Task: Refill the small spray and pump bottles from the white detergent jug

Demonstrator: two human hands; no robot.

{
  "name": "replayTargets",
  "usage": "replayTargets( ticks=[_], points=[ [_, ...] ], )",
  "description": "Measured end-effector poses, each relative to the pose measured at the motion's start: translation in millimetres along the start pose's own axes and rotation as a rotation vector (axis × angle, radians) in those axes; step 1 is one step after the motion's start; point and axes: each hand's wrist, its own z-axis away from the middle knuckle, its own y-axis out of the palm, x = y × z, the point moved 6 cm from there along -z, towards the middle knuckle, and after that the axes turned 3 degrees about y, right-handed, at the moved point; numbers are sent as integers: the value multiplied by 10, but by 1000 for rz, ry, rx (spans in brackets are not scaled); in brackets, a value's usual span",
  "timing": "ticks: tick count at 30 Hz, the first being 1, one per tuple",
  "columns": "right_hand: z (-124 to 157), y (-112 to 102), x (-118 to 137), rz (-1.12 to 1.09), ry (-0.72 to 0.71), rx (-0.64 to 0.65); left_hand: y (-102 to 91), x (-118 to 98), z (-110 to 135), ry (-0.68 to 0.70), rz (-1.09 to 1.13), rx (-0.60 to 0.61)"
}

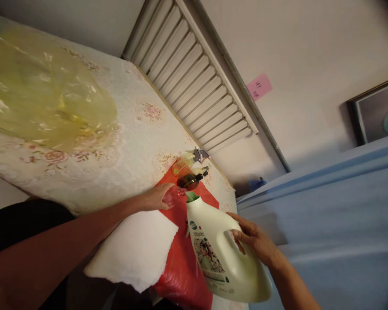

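My right hand (250, 239) grips the handle of a large white detergent jug (220, 254), which is tilted with its open green spout (191, 197) up and to the left. My left hand (158, 197) is closed round a small clear bottle (176, 196) lying on a red plastic bag (184, 258), right beside the jug's spout. A brown spray bottle (190, 181) and a yellowish spray bottle (187, 162) lie just beyond it on the red bag.
A floral-patterned table cover (139, 137) spreads under everything, with a crumpled yellow plastic sheet (42, 94) at the left. A white cloth (136, 249) lies near the front edge. A slatted shutter (194, 77), a pink note (259, 86) and a blue cloth (330, 215) lie to the right.
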Motion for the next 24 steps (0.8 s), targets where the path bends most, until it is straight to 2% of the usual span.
replayTargets(
  ticks=[24],
  points=[
    [4, 1, -10, -7, 8, 13, 1, -25, -6, 6, -52, 21]
  ],
)
